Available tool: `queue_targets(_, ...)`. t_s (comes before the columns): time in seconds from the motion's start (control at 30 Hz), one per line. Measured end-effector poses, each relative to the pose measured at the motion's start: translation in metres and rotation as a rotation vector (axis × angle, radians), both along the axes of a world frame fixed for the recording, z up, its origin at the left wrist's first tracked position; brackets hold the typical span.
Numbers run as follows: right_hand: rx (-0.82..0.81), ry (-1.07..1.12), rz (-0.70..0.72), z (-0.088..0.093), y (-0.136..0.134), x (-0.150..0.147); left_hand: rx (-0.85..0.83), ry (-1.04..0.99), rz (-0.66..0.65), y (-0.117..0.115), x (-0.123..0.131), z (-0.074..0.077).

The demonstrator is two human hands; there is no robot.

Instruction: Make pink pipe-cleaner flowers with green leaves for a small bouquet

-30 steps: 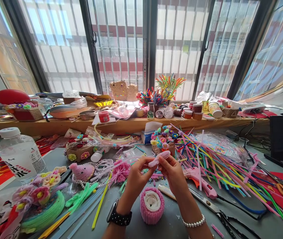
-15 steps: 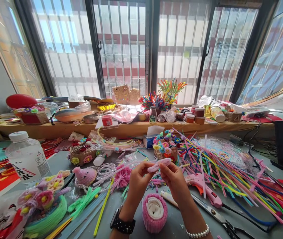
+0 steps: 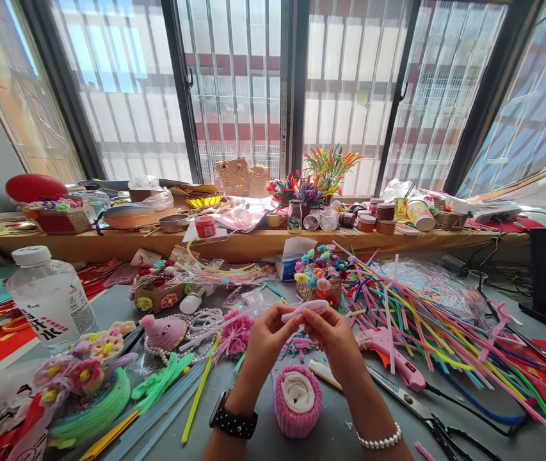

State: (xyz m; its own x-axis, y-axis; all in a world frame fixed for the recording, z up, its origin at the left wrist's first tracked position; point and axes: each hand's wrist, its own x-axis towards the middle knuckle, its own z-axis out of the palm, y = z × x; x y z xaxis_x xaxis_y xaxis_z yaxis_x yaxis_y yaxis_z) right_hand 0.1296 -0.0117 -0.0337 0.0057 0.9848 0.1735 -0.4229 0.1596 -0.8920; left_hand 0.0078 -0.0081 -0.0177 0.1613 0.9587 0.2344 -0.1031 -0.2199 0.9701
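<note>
Head view: left hand [image 3: 265, 336] and right hand [image 3: 333, 336] with fingertips pinched on fuzzy pink piece [image 3: 304, 309], raised above worktop [image 3: 330, 442], just behind pink knitted cup [image 3: 297, 400] holding white roll [image 3: 297, 392]. Clear bottle [image 3: 49, 298] far left, bold black label writing cut off, unreadable.

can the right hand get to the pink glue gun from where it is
Probably yes: the glue gun lies just right of the right hand, with no bulky thing between them. But that hand is busy pinching the pink fuzzy piece together with the left hand.
</note>
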Motion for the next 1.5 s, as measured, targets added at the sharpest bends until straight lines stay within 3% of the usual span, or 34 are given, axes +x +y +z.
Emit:
queue_targets(0.3,0.067,-0.383,0.105,0.008,0.000,0.022,-0.017,0.224,-0.153,0.001,-0.014,0.004)
queue_targets(0.43,0.082,-0.501,0.165,0.011,-0.003,0.023,-0.027,0.201,-0.148,0.001,-0.013,0.004)
queue_targets(0.6,0.044,-0.405,0.169,0.009,-0.002,0.015,-0.022,0.155,-0.077,0.004,-0.012,0.003)
queue_targets(0.77,-0.039,-0.237,0.140,0.002,0.002,0.008,-0.040,0.103,0.073,0.005,-0.006,-0.004)
queue_targets(0.93,-0.030,-0.127,0.063,-0.004,0.005,0.001,0.030,0.115,0.167,0.004,0.001,-0.010)
queue_targets(1.07,-0.018,-0.127,-0.040,-0.009,0.007,-0.004,0.190,0.284,0.273,0.003,0.004,-0.014)
queue_targets(1.27,0.081,-0.342,-0.213,-0.012,0.008,-0.007,0.396,0.669,0.426,0.004,0.005,-0.018)
queue_targets(1.5,0.172,-0.569,-0.382,-0.009,0.003,-0.008,0.406,0.708,0.419,0.003,0.007,-0.022)
